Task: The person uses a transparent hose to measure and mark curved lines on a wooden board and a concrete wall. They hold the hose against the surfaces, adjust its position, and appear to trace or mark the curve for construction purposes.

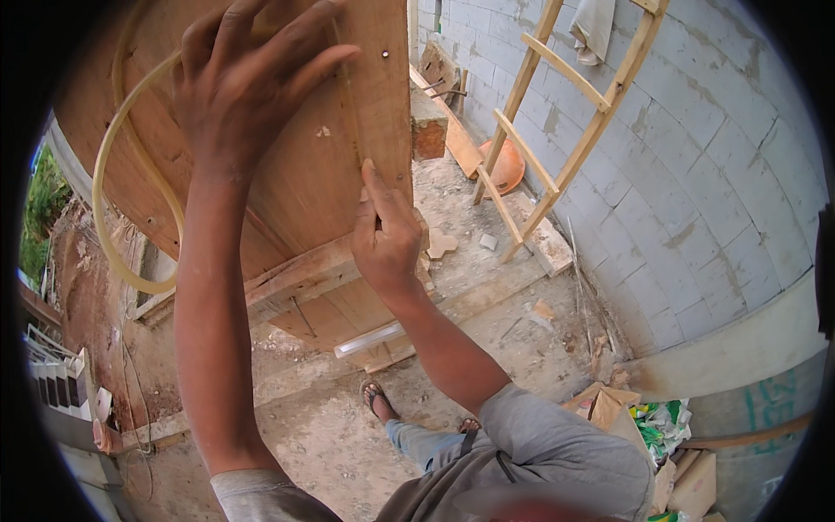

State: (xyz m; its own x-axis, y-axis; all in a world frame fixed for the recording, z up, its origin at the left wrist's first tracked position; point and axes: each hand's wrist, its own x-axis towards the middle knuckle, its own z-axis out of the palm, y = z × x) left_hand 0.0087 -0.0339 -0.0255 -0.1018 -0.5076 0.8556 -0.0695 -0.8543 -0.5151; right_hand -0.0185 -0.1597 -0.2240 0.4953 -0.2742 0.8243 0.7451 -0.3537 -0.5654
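Observation:
A large brown wooden panel (296, 187) stands upright in front of me. High on it, my left hand (235, 96) is spread, fingers stretched over the boards. A clear yellowish hose (106, 183) hangs in a loop at the left and passes behind this hand. From there a thin translucent length runs down the panel toward my right hand (387, 239). That hand is closed around its lower end, one finger pointing up along it at the panel's right part. Below my right hand, a silvery bar (370, 340) lies near the panel's lower edge.
A wooden ladder (557, 183) leans against the grey block wall (696, 191) at right, with an orange round object (504, 165) behind it. Rubble and a concrete ledge (496, 291) lie on the ground. Bags and cardboard (661, 426) sit at lower right.

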